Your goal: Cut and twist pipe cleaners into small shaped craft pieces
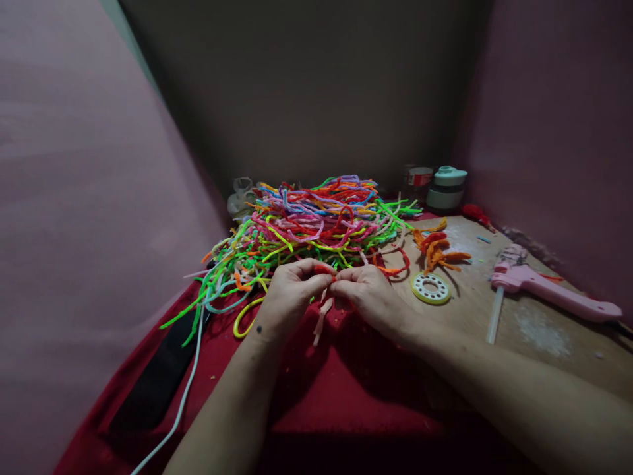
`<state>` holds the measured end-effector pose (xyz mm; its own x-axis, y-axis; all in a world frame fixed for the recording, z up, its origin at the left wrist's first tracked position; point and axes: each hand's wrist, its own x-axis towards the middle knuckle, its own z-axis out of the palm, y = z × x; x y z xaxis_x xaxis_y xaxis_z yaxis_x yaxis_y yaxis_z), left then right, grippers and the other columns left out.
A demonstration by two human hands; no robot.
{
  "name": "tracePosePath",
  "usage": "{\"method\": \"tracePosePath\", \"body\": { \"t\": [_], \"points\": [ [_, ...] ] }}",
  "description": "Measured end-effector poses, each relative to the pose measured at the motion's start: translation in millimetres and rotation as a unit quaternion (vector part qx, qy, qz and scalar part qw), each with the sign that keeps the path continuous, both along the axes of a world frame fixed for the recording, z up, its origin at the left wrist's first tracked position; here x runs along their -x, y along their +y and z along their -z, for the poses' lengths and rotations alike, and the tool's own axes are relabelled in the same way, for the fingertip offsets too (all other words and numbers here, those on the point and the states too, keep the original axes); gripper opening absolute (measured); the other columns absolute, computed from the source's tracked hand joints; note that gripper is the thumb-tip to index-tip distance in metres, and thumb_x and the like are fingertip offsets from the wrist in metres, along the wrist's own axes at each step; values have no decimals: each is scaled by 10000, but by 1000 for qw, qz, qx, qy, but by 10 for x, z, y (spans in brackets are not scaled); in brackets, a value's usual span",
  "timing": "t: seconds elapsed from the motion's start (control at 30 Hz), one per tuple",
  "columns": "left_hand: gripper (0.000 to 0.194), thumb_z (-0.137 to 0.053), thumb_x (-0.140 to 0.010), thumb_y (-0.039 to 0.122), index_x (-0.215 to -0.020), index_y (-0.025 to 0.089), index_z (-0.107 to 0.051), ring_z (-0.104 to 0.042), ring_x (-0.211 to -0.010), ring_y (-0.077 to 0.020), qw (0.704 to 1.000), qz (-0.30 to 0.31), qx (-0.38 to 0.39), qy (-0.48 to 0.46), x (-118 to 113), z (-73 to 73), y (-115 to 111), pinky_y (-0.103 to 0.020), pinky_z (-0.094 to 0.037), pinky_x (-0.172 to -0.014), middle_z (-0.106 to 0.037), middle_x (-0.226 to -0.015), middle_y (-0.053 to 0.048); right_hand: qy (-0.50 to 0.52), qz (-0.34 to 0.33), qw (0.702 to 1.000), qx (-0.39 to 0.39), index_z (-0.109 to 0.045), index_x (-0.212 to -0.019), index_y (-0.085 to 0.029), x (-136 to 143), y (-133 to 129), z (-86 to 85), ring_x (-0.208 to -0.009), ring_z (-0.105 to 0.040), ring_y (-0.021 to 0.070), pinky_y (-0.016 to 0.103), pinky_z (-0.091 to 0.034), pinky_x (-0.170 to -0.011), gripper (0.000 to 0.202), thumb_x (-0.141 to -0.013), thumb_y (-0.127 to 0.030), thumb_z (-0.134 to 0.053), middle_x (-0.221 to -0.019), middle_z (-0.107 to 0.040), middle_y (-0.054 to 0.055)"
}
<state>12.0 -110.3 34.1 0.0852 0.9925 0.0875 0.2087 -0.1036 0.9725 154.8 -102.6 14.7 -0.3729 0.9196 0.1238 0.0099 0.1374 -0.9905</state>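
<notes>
My left hand (295, 285) and my right hand (362, 290) meet at the centre, their fingertips pinched close together. Between them is a small red fuzzy piece (324, 270), held by both hands. A pale pink fuzzy strip (322, 319) hangs down below the fingertips; how it joins the red piece is hidden by the fingers. Just beyond my hands lies a large heap of fuzzy coloured stems (316, 224) in green, yellow, pink, red, blue and purple.
Right of my hands are orange fuzzy pieces (438, 251), a yellow-edged ring spool (431, 289) and a pink glue gun (554, 285) on a wooden board (475, 330). Behind stands a lidded jar (446, 189). At left, a white cable (190, 379) crosses a black flat object (157, 376) on red cloth (346, 396).
</notes>
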Motion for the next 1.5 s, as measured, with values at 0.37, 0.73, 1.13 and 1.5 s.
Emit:
{"method": "tracePosePath", "body": {
  "t": [0.37,0.73,1.13,1.5],
  "points": [
    [115,-568,-670,148,-746,127,-652,-489,-502,-72,1000,-1,-2,22,-40,-37,-17,-187,-395,-519,-568,-561,29,-31,10,999,-12,-567,-533,-135,-4,-4,-5,-454,-363,66,213,-280,-475,172,-675,-137,-469,-474,-457,-32],
    [79,-620,-629,165,-699,138,-648,-462,-488,-53,997,-61,-19,-46,-92,102,-6,-167,-371,-494,-562,-547,40,7,13,1000,10,-533,-488,-141,1,-4,4,-436,-354,67,229,-270,-467,171,-648,-159,-475,-451,-457,-30],
    [198,-620,-714,327,-775,140,-642,-385,-473,-46,1000,-11,-18,11,-4,18,8,-176,-309,-456,-518,-568,34,18,10,998,52,-534,-484,-131,1,-11,-31,-421,-334,61,221,-251,-443,173,-649,-139,-482,-435,-453,-29],
    [109,-586,-732,249,-672,166,-623,-501,-600,-87,959,-151,-199,134,-124,100,-32,-196,-387,-572,-578,-634,20,37,0,998,60,-525,-469,-135,15,-26,-61,-416,-353,62,230,-270,-457,174,-643,-136,-511,-432,-467,-28]
  ]
}}
